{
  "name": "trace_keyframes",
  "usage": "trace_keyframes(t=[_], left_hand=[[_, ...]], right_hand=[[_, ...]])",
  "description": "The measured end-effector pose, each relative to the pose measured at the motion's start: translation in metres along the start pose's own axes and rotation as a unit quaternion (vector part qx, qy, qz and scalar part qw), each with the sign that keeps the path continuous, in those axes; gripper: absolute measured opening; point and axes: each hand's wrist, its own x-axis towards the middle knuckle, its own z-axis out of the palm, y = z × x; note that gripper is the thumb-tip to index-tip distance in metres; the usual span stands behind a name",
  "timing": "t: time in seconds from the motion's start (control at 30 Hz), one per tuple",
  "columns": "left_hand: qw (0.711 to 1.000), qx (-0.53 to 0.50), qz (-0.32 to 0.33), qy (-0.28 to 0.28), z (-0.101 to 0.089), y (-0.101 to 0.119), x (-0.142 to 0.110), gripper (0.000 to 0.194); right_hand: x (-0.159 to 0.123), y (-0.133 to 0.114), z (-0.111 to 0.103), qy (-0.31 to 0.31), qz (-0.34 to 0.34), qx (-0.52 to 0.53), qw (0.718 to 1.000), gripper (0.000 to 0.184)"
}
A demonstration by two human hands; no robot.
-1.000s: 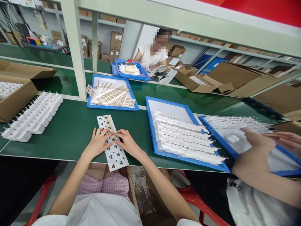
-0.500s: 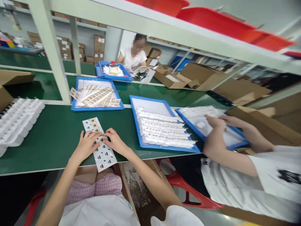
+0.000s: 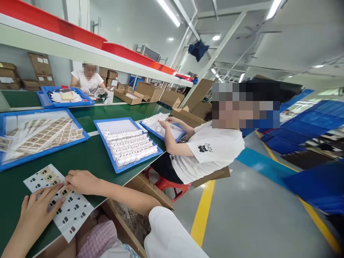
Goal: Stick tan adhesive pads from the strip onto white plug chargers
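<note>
A white sticker sheet (image 3: 72,211) with rows of small dark marks and a few tan stickers near its far end lies on the green table, its near end reaching past the edge. My left hand (image 3: 39,211) rests on the sheet with its fingers stretched out, pressing it down. Close by, my right hand (image 3: 82,182) touches the middle of the sheet beside a tan sticker (image 3: 64,192). Its fingers are closed together, and what they pinch is hidden. Beyond the sheet stands a blue-rimmed tray (image 3: 85,135) heaped with tan sticker strips (image 3: 45,134).
Another blue tray (image 3: 100,130) holds rows of white plastic parts (image 3: 131,147). To the right, a co-worker (image 3: 209,147) on a red stool (image 3: 172,186) handles parts over a third tray (image 3: 176,133). Another person (image 3: 87,80) sits across the table. An open carton (image 3: 129,238) stands below the table edge.
The view has swung to the right, so the table, trays and my hands appear further left. Both hands remain on the sticker sheet.
</note>
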Motion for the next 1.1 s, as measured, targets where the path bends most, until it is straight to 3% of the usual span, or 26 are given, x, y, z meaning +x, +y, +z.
trace_keyframes(t=[0.2, 0.4, 0.53, 0.63, 0.7, 0.8, 0.9, 1.0, 1.1], left_hand=[[0.999, 0.006, -0.018, -0.050, 0.000, 0.000, 0.001, 0.072], [0.997, -0.008, -0.013, -0.082, 0.007, -0.009, 0.004, 0.071], [0.999, -0.043, -0.015, -0.030, 0.005, 0.003, -0.002, 0.060], [0.994, -0.092, -0.025, 0.050, -0.006, 0.017, -0.012, 0.049], [0.984, -0.111, -0.039, 0.135, -0.020, 0.018, -0.020, 0.042], [0.956, -0.066, -0.146, 0.244, -0.046, -0.001, -0.041, 0.035], [0.906, 0.010, -0.297, 0.302, -0.076, -0.034, -0.073, 0.036], [0.850, 0.074, -0.410, 0.323, -0.101, -0.065, -0.100, 0.045], [0.815, 0.102, -0.473, 0.319, -0.113, -0.082, -0.115, 0.052]], right_hand=[[-0.010, -0.018, -0.005, 0.002, -0.011, -0.060, 0.998, 0.023], [-0.028, -0.012, -0.021, 0.053, 0.031, 0.030, 0.998, 0.014], [-0.038, -0.008, -0.017, 0.128, 0.078, 0.202, 0.968, 0.011], [-0.044, -0.021, 0.003, 0.149, 0.108, 0.358, 0.916, 0.024], [-0.050, -0.033, 0.020, 0.135, 0.120, 0.443, 0.878, 0.029], [-0.060, -0.043, 0.038, 0.103, 0.143, 0.528, 0.831, 0.034], [-0.063, -0.042, 0.047, 0.084, 0.172, 0.575, 0.796, 0.037], [-0.060, -0.039, 0.050, 0.076, 0.193, 0.599, 0.774, 0.038], [-0.057, -0.036, 0.053, 0.079, 0.220, 0.613, 0.754, 0.041]])
